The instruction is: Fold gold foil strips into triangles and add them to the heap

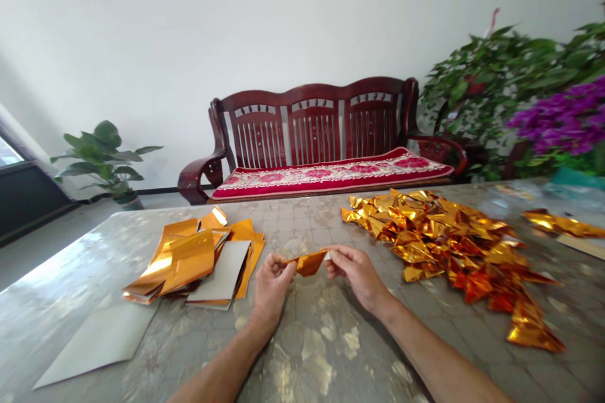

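A partly folded piece of gold foil paper (309, 264) is stretched between my two hands, just above the table. My left hand (273, 283) pinches its left end between thumb and fingers. At the right end, where a bit of pale backing shows, my right hand (352, 267) grips it the same way. To the left lies a loose stack of flat gold foil sheets (189, 258), one with its grey side up. On the right is a large heap of folded gold foil pieces (439, 236), a few of them more orange-red.
A single grey sheet (101, 334) lies at the front left of the patterned table (307, 359). Clear plastic wrapping (513, 196) is at the back right. Beyond the table stand a dark red wooden bench (314, 126), a potted plant (106, 157) and purple flowers (562, 116).
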Demonstrator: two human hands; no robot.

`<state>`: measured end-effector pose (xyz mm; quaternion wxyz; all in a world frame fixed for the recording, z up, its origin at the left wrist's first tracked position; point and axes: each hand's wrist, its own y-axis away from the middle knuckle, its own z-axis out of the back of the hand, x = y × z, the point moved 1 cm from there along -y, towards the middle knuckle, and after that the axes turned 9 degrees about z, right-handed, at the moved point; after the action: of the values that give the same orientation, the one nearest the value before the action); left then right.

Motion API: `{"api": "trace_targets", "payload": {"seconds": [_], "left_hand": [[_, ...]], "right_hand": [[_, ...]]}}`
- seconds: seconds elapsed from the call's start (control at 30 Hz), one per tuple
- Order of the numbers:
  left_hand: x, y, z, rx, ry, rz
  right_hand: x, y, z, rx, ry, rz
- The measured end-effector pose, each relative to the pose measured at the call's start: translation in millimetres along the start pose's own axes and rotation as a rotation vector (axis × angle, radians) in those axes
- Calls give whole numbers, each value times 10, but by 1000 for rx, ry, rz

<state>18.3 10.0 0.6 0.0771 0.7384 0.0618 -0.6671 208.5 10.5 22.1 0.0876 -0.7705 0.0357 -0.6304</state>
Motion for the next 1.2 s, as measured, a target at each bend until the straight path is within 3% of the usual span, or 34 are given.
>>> {"api": "trace_targets", "payload": {"seconds": [0.2,0.33,0.6,0.83,0.93,1.2], "left_hand": [[-6,-8,2,56,-4,46],[20,1,-13,121,33,92],[92,-23,-2,207,60,73],[104,-118,29,269,-60,-109],[115,-162,95,319,-221,-201],[38,-151,186,369,-523,-372]], "right_hand": [[16,-23,14,14,139,106],[-59,-52,37,-11,114,111],[-49,-52,13,-29,245,167],[-153,-86,71,13,314,177],[-163,-104,119,31,388,280],[-89,-84,226,252,630,453]]}}
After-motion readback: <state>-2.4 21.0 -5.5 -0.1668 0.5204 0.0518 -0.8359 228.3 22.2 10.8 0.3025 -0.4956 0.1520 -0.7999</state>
